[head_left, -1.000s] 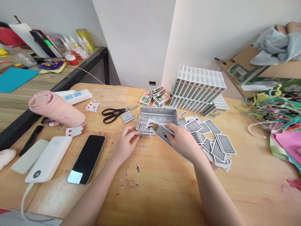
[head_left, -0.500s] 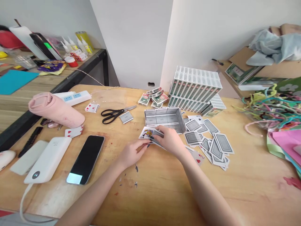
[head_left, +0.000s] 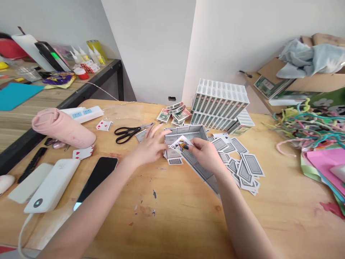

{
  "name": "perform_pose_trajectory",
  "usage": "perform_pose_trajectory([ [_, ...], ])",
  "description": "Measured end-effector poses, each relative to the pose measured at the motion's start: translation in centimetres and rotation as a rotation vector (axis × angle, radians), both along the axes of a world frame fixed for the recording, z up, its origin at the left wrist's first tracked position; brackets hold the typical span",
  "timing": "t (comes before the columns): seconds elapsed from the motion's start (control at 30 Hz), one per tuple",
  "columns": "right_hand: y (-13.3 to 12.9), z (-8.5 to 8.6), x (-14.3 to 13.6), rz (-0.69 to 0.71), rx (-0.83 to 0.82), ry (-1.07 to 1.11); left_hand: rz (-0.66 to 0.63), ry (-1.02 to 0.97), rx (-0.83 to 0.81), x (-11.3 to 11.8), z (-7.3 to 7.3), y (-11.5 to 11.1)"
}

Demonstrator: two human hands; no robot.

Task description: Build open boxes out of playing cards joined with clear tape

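My right hand (head_left: 203, 153) pinches a strip of joined playing cards (head_left: 201, 167). Most of the strip shows grey patterned backs; a face-up court card (head_left: 181, 144) with black clubs is at its upper end. Behind the strip stands an open-topped box made of grey-backed cards (head_left: 195, 129), partly hidden by the strip and my hand. My left hand (head_left: 151, 147) is open, fingers spread, at the box's left wall; whether it touches the wall I cannot tell. One grey-backed card (head_left: 175, 162) shows at the box's front left corner.
Loose cards (head_left: 245, 167) are scattered right of the box. Behind stand stacked card packs (head_left: 219, 102) and a few loose packs (head_left: 176, 113). Black-handled scissors (head_left: 128, 133), a phone (head_left: 98, 176), a power bank (head_left: 52, 185) and a pink roll (head_left: 63, 127) lie left. Coloured pipe cleaners (head_left: 309, 124) lie right.
My left hand has let go of the card strip and moved up and left, its fingers spreading. My right hand has turned the strip and brought its face-up end over the box.
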State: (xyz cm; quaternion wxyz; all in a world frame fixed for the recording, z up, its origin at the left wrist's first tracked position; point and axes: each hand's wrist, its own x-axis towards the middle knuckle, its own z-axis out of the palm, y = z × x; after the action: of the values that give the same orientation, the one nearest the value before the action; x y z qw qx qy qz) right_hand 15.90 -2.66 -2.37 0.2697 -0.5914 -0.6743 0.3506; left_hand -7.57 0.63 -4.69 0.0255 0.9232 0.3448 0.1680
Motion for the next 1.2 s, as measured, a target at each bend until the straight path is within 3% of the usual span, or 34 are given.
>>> perform_pose_trajectory([
  [0.07, -0.1, 0.5, 0.3, -0.016, -0.002, 0.041, -0.118, 0.0, -0.047, 0.4, 0.7, 0.8],
  [0.17, -0.5, 1.6, 0.6, -0.068, 0.059, 0.054, -0.25, -0.07, -0.259, 1.1, 2.1, 0.8],
  [0.3, -1.6, 3.5, 0.9, -0.172, 0.119, 0.045, -0.191, -0.217, -0.508, 1.8, 4.3, -0.2],
  [0.4, -2.3, 4.6, 1.0, -0.259, 0.093, 0.125, -0.113, -0.292, -0.565, 1.9, 5.8, -0.5],
  [0.53, -2.8, 5.5, 0.8, -0.29, 0.047, 0.194, -0.066, -0.374, -0.552, 1.9, 7.1, -0.2],
  [0.77, -2.8, 4.8, 0.6, -0.149, 0.143, 0.391, -0.104, -0.312, -0.419, 1.8, 7.9, -0.2],
  [1.0, -2.4, 3.7, -0.4, -0.35, 0.408, 0.247, -0.161, -0.258, -0.281, 2.8, 8.5, -1.2],
  [1.2, -2.6, 4.0, 0.0, -0.049, 0.239, 0.264, -0.029, -0.34, -0.136, 2.9, 7.8, -1.2],
])
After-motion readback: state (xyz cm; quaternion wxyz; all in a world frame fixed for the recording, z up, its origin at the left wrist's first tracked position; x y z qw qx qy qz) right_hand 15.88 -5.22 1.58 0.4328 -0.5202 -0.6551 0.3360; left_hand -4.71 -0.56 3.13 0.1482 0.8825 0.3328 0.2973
